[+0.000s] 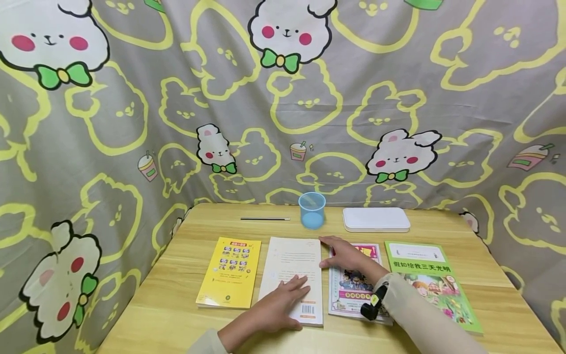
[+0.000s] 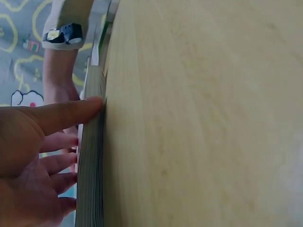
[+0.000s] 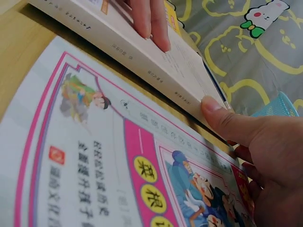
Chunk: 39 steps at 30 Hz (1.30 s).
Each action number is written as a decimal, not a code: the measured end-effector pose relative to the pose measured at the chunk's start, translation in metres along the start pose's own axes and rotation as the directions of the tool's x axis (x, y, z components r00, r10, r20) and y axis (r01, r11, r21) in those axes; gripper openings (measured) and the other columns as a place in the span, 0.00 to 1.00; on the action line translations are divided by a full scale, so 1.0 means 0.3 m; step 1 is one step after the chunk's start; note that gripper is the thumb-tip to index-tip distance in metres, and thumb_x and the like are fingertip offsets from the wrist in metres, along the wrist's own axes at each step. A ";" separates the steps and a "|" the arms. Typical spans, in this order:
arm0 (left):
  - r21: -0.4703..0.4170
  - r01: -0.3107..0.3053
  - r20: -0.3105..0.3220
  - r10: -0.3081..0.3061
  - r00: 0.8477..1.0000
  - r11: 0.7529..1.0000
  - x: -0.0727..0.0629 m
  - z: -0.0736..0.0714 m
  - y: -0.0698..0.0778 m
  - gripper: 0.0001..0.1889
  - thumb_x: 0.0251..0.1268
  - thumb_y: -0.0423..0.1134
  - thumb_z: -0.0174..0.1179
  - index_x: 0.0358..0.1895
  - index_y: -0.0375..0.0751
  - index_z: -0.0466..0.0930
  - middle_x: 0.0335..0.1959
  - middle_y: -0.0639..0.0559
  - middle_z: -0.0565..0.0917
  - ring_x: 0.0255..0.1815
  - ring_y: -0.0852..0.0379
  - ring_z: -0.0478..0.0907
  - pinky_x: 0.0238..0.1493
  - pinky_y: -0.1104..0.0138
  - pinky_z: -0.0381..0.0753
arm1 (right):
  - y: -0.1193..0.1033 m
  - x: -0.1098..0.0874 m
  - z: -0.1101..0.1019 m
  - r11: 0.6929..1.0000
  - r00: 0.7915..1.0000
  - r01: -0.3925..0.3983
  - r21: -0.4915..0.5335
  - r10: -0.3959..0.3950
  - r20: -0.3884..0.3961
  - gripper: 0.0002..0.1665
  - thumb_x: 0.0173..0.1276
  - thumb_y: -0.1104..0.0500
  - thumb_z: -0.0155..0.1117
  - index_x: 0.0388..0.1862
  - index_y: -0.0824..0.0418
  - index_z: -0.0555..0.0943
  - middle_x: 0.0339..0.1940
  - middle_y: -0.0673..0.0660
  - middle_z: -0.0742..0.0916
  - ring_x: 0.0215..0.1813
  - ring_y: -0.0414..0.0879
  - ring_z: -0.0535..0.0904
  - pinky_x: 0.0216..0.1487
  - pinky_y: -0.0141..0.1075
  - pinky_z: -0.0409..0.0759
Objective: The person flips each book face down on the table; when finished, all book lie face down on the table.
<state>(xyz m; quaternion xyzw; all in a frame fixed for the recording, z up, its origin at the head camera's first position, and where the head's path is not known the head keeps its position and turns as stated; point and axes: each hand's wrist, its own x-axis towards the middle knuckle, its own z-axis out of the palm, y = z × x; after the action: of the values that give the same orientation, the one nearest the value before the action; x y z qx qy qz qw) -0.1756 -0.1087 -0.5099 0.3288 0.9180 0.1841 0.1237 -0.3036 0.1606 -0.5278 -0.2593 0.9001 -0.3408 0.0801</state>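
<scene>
A cream-covered book (image 1: 287, 260) lies face down on the table, its barcode near the lower edge. My left hand (image 1: 283, 302) rests on its lower part, fingers spread over the cover. In the left wrist view, the thumb (image 2: 71, 113) presses against the page edges. My right hand (image 1: 345, 253) is at the book's upper right corner. Its thumb (image 3: 218, 113) touches the spine side in the right wrist view, while the other fingers are partly hidden. Beneath the right hand and forearm lies a pink-and-white picture-cover book (image 1: 353, 280).
A yellow book (image 1: 231, 273) lies to the left, a green book (image 1: 435, 285) to the right. Behind stand a blue mesh cup (image 1: 312, 211) and a white case (image 1: 376, 219), with a thin dark pencil (image 1: 265, 219) lying nearby. Patterned fabric (image 1: 283, 108) hangs around the wooden table (image 1: 150, 300).
</scene>
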 end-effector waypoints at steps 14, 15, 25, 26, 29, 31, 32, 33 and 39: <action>0.058 0.012 0.016 -0.013 1.000 0.998 -0.001 0.002 0.011 0.49 0.53 0.50 0.78 0.79 0.46 0.65 0.84 0.54 0.55 0.84 0.49 0.53 0.79 0.47 0.58 | -0.013 -0.001 0.006 1.000 1.000 -0.024 -0.005 0.024 -0.016 0.54 0.62 0.46 0.79 0.78 0.69 0.66 0.76 0.69 0.72 0.77 0.67 0.66 0.76 0.59 0.65; 0.059 0.012 0.016 -0.013 1.000 0.998 -0.001 0.002 0.011 0.49 0.53 0.50 0.78 0.79 0.46 0.65 0.84 0.54 0.55 0.84 0.49 0.53 0.79 0.47 0.58 | -0.014 -0.002 0.006 1.000 1.000 -0.026 -0.008 0.026 -0.016 0.54 0.61 0.46 0.79 0.78 0.69 0.66 0.76 0.69 0.72 0.77 0.66 0.66 0.76 0.59 0.65; 0.072 0.012 0.018 -0.013 1.000 0.997 0.000 -0.001 0.014 0.49 0.53 0.50 0.78 0.79 0.47 0.65 0.84 0.54 0.56 0.84 0.50 0.53 0.79 0.49 0.58 | -0.017 -0.023 -0.012 1.000 0.998 -0.029 -0.010 0.029 -0.054 0.53 0.60 0.45 0.79 0.78 0.66 0.68 0.76 0.67 0.73 0.78 0.65 0.66 0.77 0.59 0.64; 0.074 0.011 0.017 -0.013 1.000 0.997 0.000 -0.001 0.014 0.49 0.53 0.50 0.78 0.79 0.47 0.65 0.84 0.54 0.56 0.84 0.50 0.53 0.79 0.49 0.58 | -0.014 -0.026 -0.015 0.999 0.998 -0.034 -0.009 0.034 -0.061 0.53 0.59 0.45 0.79 0.77 0.66 0.68 0.76 0.67 0.74 0.78 0.65 0.66 0.77 0.59 0.64; 0.074 0.008 0.014 -0.009 1.000 0.997 -0.001 -0.001 0.014 0.49 0.54 0.50 0.78 0.79 0.47 0.65 0.84 0.54 0.56 0.84 0.50 0.53 0.79 0.49 0.58 | 0.005 -0.035 -0.024 0.999 0.996 -0.047 -0.004 0.046 -0.079 0.53 0.59 0.44 0.79 0.77 0.65 0.69 0.76 0.66 0.74 0.77 0.65 0.66 0.76 0.59 0.65; 0.071 0.007 0.012 -0.008 1.000 0.997 0.000 -0.001 0.013 0.49 0.54 0.50 0.78 0.79 0.47 0.65 0.84 0.54 0.56 0.84 0.50 0.53 0.80 0.49 0.58 | 0.018 -0.043 -0.030 0.998 0.995 -0.056 0.003 0.057 -0.088 0.52 0.59 0.45 0.79 0.77 0.65 0.69 0.75 0.66 0.74 0.77 0.65 0.67 0.76 0.59 0.65; 0.069 0.007 0.012 -0.008 1.000 0.998 0.000 -0.001 0.012 0.49 0.54 0.50 0.78 0.79 0.47 0.65 0.84 0.54 0.56 0.84 0.50 0.53 0.80 0.49 0.57 | 0.023 -0.049 -0.033 0.998 0.994 -0.062 0.015 0.063 -0.093 0.52 0.60 0.45 0.79 0.77 0.64 0.69 0.75 0.66 0.74 0.77 0.66 0.66 0.76 0.59 0.65; 0.066 0.007 0.011 -0.008 1.000 0.998 0.000 0.000 0.012 0.49 0.54 0.50 0.78 0.79 0.47 0.65 0.84 0.54 0.56 0.84 0.50 0.53 0.80 0.49 0.57 | 0.028 -0.055 -0.037 0.997 0.993 -0.070 0.021 0.071 -0.097 0.51 0.60 0.45 0.79 0.77 0.64 0.70 0.75 0.66 0.74 0.77 0.66 0.66 0.76 0.60 0.65; 0.056 0.016 0.015 -0.017 1.000 0.998 0.000 0.002 0.013 0.48 0.54 0.49 0.78 0.79 0.47 0.65 0.84 0.54 0.56 0.84 0.50 0.52 0.80 0.49 0.57 | 0.043 -0.091 -0.061 0.997 0.992 -0.075 0.023 0.077 -0.104 0.51 0.61 0.46 0.79 0.77 0.64 0.69 0.76 0.66 0.74 0.77 0.67 0.66 0.75 0.61 0.65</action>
<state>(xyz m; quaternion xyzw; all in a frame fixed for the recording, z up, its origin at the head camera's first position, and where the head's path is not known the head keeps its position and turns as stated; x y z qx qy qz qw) -0.1734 -0.1058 -0.5088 0.3261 0.9244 0.1549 0.1229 -0.2916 0.1935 -0.5234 -0.2057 0.9090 -0.3592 0.0482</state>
